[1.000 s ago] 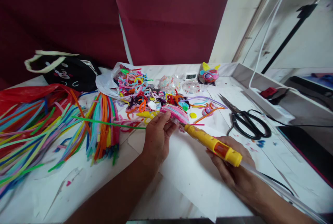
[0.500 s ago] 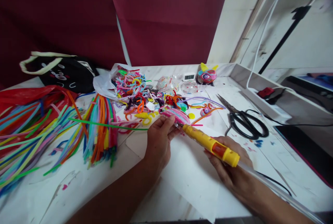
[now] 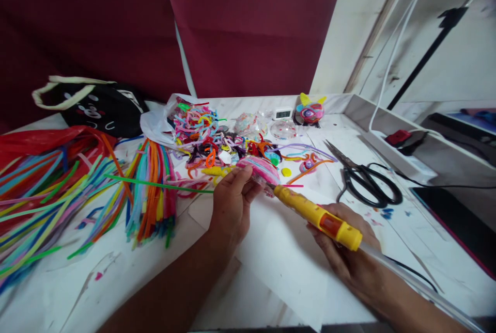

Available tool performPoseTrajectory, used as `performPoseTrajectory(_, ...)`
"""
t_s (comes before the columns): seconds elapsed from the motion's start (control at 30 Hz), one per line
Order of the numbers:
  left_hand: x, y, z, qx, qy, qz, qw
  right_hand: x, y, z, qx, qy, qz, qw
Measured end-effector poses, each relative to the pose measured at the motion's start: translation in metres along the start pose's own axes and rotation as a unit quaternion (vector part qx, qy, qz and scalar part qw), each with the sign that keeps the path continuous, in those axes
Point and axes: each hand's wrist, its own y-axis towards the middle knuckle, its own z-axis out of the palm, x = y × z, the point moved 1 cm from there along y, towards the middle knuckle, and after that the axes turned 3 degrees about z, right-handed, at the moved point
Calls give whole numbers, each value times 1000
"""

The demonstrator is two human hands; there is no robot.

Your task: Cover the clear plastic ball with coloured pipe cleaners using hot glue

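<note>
1. The right hand (image 3: 351, 258) is closed around a yellow glue pen (image 3: 315, 214) over a paper sheet (image 3: 287, 260).
2. The pen's tip meets a pink wrapped ball (image 3: 260, 169), which the left hand (image 3: 231, 205) pinches.
3. On the white table (image 3: 127, 276), pipe cleaners (image 3: 152, 188) lie to the left and scissors (image 3: 368, 180) to the right.
4. Farther back are a scrap pile (image 3: 211, 139) and a black bag (image 3: 96, 108).
5. A maroon curtain (image 3: 251, 23) hangs behind.

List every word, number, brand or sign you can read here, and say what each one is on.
Nothing here reads clearly.
Small white digital display: dark digits show, too small and blurred to read.
Black bag: a printed face, no letters legible.
Yellow glue gun in the right hand: no lettering visible.
Pink wound piece in the left hand: no text.
</note>
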Motion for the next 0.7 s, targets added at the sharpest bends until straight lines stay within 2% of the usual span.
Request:
performPoseTrajectory(0.4,-8,2,3,-33,-23,1,999,-1,-3,-1,2,-2,-17,1000)
performPoseTrajectory(0.7,-14,3,3,-49,-32,0,998,3,3,-2,10,14,-3,1000)
